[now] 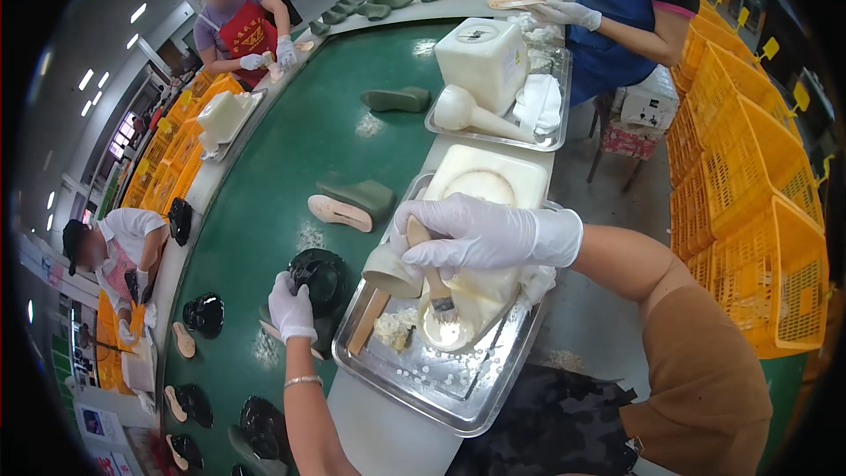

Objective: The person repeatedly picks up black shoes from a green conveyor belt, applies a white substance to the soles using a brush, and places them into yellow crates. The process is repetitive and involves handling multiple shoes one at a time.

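My right hand (480,234), in a white glove, is closed around the wooden handle of a flat brush (434,286). The brush points down, its bristles at the wet, whitish round opening of a cream plastic container (480,300). At the left, my gloved left hand (291,307) grips a glossy black shoe upper (319,278) over the green belt; its fingers are partly hidden behind the upper. A metal tray (414,395) holds the container, a wooden strip (368,321), a crumbly pale lump (394,329) and scattered whitish drops. A cream cup-shaped piece (388,271) is just below my right fingers.
On the green belt (264,185) lie olive uppers (397,100), a tan sole (339,212) and black uppers with soles (203,316). Another tray (555,137) stands beyond mine. Yellow crates (767,247) are stacked at right. Several gloved co-workers (238,22) stand around the belt.
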{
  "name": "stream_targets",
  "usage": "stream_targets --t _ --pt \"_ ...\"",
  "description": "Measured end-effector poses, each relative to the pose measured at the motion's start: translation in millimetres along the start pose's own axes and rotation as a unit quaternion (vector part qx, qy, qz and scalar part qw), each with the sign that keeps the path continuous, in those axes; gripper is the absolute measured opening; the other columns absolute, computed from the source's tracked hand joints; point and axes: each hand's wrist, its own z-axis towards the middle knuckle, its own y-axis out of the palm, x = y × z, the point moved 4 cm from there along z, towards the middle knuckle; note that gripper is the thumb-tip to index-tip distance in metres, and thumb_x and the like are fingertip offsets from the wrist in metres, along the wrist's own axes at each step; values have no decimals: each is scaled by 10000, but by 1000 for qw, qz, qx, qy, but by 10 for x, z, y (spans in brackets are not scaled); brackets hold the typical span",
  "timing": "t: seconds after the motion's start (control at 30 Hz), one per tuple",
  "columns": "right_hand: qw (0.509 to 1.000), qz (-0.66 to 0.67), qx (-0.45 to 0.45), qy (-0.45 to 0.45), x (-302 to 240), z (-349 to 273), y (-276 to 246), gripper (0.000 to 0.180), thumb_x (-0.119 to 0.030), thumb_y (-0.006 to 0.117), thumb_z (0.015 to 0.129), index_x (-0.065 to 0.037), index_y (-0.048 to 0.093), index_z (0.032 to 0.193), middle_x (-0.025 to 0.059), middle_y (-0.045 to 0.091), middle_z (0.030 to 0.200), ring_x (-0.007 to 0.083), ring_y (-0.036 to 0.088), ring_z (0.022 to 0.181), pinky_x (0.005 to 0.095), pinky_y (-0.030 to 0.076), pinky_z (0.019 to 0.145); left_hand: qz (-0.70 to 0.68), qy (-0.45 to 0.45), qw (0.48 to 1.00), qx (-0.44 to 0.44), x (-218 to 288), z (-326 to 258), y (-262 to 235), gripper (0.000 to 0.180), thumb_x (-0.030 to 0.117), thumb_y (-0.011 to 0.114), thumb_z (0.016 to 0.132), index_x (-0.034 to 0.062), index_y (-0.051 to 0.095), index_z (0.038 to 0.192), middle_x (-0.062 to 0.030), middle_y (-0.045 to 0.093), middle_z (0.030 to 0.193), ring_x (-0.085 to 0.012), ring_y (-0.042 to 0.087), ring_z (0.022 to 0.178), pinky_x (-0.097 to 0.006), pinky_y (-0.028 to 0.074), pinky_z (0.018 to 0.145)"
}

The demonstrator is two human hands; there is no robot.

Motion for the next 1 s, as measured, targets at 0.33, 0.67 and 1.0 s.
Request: stream_targets --t 0.33,0.67,1.0 --pt "1000 20 1 -19 15 -14 24 80 -153 470 882 -74 459 888 -3 536 750 61 519 670 203 446 585 -94 -44 988 115 -1153 -2401 -1558 310 21 507 828 -45 471 1129 -118 557 1048 -183 554 907 -282 429 824" --pt "999 5 22 -27 3 9 66 129 -202 478 893 -74 464 890 2 542 744 43 505 620 180 427 572 172 -246 951 77 -941 -4198 -2366 288 188 500 855 -47 587 997 -227 579 1000 -328 526 966 -349 381 889" --pt "999 -1 29 -38 134 36 24 133 -216 489 892 -84 465 883 6 557 786 26 489 619 166 416 538 191 -279 937 85 -1087 -4535 -2354 373 160 566 807 -46 495 1110 -215 516 1110 -312 503 1008 -341 375 910"
